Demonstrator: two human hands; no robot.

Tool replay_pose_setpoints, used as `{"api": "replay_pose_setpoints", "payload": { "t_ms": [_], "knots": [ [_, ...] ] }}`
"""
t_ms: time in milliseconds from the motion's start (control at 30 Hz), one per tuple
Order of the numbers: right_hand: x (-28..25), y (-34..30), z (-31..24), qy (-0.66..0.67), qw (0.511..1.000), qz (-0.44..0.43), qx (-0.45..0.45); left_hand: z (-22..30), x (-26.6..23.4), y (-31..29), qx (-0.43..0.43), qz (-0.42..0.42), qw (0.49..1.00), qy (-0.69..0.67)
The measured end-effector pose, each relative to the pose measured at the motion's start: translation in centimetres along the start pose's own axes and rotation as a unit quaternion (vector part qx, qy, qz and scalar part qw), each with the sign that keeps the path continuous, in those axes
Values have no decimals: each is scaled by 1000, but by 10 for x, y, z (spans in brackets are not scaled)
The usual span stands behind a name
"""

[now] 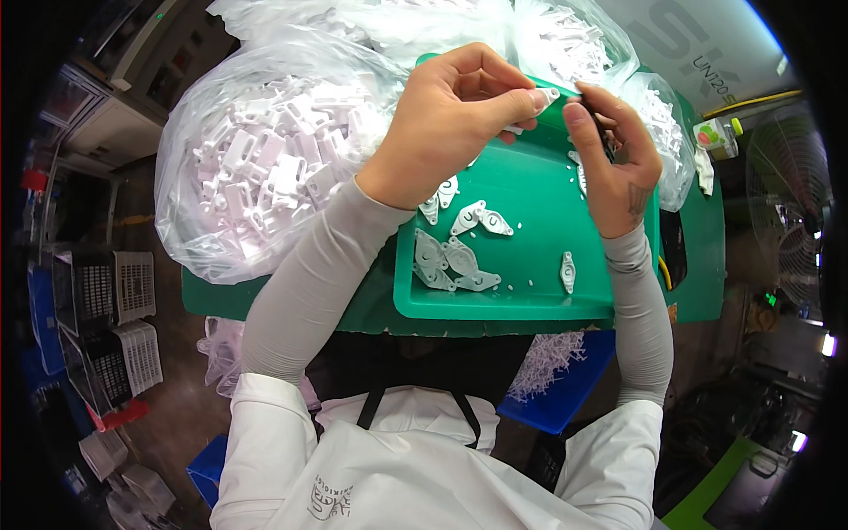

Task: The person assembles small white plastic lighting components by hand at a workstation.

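**Two hands over a green tray**

The left hand [446,124] pinches one small white plastic part [549,94] by its fingertips above the tray's far rim; the right hand [614,155] is curled round a dark tool [603,132], thumb touching the part; about eight flat, grey-white oval plates [459,256] lie loose in the smooth green plastic tray [530,305]; three crinkled clear bags [256,159] bulge with white moulded pieces.

A small white plastic part [548,94] (flat, pale) sits pinched above the green tray's [530,305] far edge.
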State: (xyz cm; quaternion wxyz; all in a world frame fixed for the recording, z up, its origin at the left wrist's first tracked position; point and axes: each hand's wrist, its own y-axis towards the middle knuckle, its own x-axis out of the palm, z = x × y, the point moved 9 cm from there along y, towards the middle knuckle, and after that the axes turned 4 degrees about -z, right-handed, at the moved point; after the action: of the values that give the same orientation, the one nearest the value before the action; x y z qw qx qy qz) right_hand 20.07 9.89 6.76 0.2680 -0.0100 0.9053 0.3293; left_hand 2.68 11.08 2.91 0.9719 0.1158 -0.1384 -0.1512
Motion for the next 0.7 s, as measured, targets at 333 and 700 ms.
{"api": "replay_pose_setpoints", "payload": {
  "t_ms": [333,700],
  "knots": [
    [20,-2,22,221,962,-106,124,7,5,-2,39,-16,998,42],
    [5,2,38,229,959,-60,158,-3,-8,3,7,49,996,-71]
  ]
}}
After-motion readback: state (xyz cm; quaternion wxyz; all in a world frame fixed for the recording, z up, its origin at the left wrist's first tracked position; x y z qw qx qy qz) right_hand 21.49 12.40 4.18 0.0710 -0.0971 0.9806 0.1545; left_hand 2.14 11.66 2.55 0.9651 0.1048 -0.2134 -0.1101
